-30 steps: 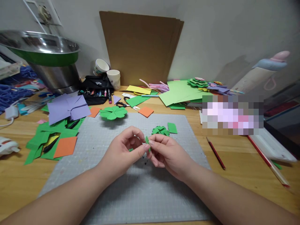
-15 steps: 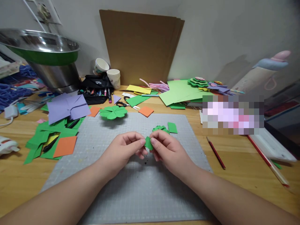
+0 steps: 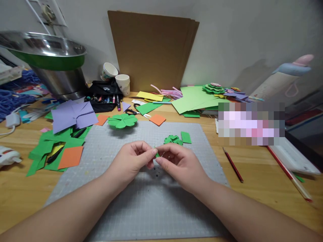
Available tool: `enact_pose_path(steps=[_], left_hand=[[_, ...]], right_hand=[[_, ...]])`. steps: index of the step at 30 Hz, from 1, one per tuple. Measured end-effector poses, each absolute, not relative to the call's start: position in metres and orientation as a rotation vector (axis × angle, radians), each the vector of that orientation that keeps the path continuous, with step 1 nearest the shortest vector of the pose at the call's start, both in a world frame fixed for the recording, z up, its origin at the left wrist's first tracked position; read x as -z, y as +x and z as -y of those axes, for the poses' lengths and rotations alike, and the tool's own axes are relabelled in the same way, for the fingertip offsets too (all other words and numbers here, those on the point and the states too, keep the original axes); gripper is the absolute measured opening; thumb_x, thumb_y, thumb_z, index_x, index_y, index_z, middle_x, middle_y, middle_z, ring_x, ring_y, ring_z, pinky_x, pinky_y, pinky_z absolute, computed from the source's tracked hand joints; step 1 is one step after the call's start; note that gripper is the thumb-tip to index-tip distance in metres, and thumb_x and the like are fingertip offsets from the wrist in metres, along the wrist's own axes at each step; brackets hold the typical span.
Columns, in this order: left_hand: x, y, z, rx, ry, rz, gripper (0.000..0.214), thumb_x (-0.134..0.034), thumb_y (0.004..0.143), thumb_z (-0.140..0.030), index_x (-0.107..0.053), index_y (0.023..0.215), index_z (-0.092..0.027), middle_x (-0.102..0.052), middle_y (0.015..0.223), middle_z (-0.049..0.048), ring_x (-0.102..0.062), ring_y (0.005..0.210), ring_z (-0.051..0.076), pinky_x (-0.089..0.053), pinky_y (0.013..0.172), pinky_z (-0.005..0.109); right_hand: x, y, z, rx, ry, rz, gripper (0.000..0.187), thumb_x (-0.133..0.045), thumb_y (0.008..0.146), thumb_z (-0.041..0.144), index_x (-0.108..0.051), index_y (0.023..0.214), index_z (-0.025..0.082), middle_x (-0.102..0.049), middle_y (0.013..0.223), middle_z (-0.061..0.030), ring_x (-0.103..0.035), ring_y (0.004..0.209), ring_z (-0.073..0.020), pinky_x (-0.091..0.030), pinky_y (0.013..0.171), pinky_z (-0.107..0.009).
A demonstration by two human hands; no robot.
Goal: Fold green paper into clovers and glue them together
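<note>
My left hand (image 3: 136, 155) pinches a small piece of green paper (image 3: 157, 155) between thumb and fingertips, above the grey cutting mat. Nearly edge-on now, the paper shows only as a narrow strip. My right hand (image 3: 180, 163) has its thumb and index finger curled around the paper's other side, partly hiding it. Just behind the right hand lies a cluster of folded green paper (image 3: 173, 139), with a green paper rectangle (image 3: 186, 137) beside it. Farther back on the mat sits a larger green paper shape with rounded petals (image 3: 122, 121).
Under my forearms is the cutting mat (image 3: 151, 215). Green scraps, purple paper (image 3: 63, 116) and an orange square (image 3: 70, 157) lie left. Scissors (image 3: 131, 112) and another orange square (image 3: 157, 119) are behind the mat. A pencil (image 3: 232, 164) lies right; a metal bowl (image 3: 63, 45) stands back left.
The green paper has turned from showing its face to nearly edge-on. My right hand's fingertips have shifted slightly left and parted a little, exposing more of the cluster behind.
</note>
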State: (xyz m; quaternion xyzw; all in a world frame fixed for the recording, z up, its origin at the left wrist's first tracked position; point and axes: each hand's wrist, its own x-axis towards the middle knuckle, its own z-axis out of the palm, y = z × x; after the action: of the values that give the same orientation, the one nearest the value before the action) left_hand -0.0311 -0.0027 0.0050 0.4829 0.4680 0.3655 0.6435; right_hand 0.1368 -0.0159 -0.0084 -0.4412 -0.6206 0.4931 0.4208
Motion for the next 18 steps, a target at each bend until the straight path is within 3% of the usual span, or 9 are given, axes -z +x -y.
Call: enact_pose_path(steps=[4,12,18], left_hand=[[-0.006,-0.031,0.003,-0.866,1.127,-1.016,0.024,-0.068,0.078,-0.034,-0.058,0.067,-0.016,-0.059,0.057,-0.0033,-0.053,0.057,0.008,-0.042,0.06,0.02],[-0.009,-0.028,0.004,-0.925,1.107,-0.947,0.017,-0.072,0.075,-0.026,-0.057,0.076,-0.016,-0.059,0.067,-0.0043,-0.056,0.061,0.008,-0.046,0.062,0.022],[-0.01,-0.028,0.003,-0.955,1.113,-0.952,0.016,-0.07,0.077,-0.026,-0.058,0.081,-0.017,-0.061,0.07,-0.0034,-0.057,0.062,0.008,-0.047,0.061,0.021]], right_hand=[[0.006,0.135,0.014,-1.467,-1.036,1.368,0.02,-0.067,0.077,0.03,-0.065,0.092,0.018,-0.066,0.072,-0.001,-0.056,0.06,-0.0117,-0.046,0.057,-0.027],[0.0,0.134,0.013,-1.542,-1.003,1.213,0.027,-0.078,0.068,0.035,-0.067,0.087,0.02,-0.07,0.073,-0.0017,-0.063,0.068,-0.0153,-0.048,0.059,-0.029],[-0.002,0.135,0.012,-1.615,-0.979,1.152,0.024,-0.077,0.068,0.031,-0.067,0.087,0.019,-0.065,0.066,0.0017,-0.057,0.056,-0.0104,-0.044,0.052,-0.025]])
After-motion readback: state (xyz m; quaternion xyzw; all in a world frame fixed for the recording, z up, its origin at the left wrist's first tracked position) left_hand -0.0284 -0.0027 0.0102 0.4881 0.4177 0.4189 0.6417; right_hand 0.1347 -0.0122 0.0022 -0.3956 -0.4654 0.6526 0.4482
